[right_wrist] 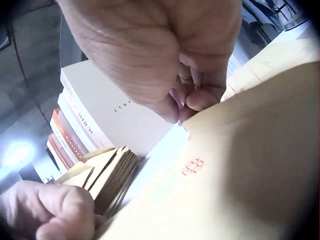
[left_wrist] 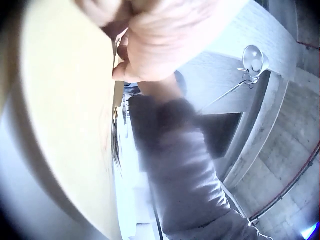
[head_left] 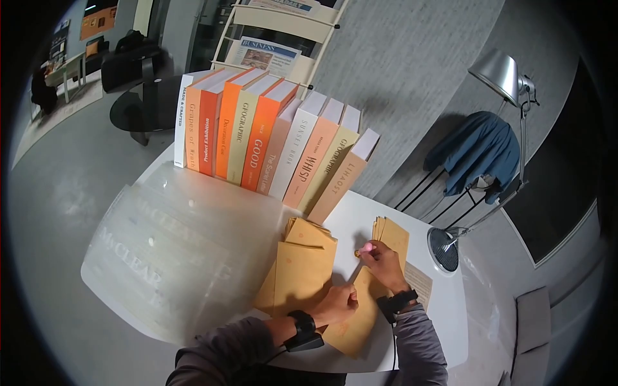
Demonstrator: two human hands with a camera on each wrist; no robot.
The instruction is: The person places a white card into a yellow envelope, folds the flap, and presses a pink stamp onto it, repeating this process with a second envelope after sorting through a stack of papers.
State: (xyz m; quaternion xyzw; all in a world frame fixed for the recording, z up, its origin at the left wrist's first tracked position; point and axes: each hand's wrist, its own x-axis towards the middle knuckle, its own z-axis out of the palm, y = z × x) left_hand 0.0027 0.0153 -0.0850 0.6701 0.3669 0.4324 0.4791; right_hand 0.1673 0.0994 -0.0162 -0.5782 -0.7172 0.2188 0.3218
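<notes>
A brown envelope (head_left: 353, 325) with a red mark lies slanted between the hands. The left hand (head_left: 336, 305), fingers curled, grips its left edge; in the left wrist view that hand (left_wrist: 170, 40) covers the grip point. Above the envelope's far end, the right hand (head_left: 384, 265) pinches a small pink object (head_left: 367, 247). In the right wrist view the fingertips of the right hand (right_wrist: 182, 111) are at the envelope's edge (right_wrist: 235, 130), mostly hiding the pink object. A pile of envelopes (head_left: 302, 267) lies left of the hands, and more envelopes (head_left: 394, 233) lie beyond the right hand.
A row of upright books (head_left: 257, 138) stands along the back of the white table (head_left: 450, 321). A translucent plastic sheet or bag (head_left: 174, 257) covers the left side. At the right stands a metal lamp (head_left: 444, 248), near a printed card (head_left: 418, 283).
</notes>
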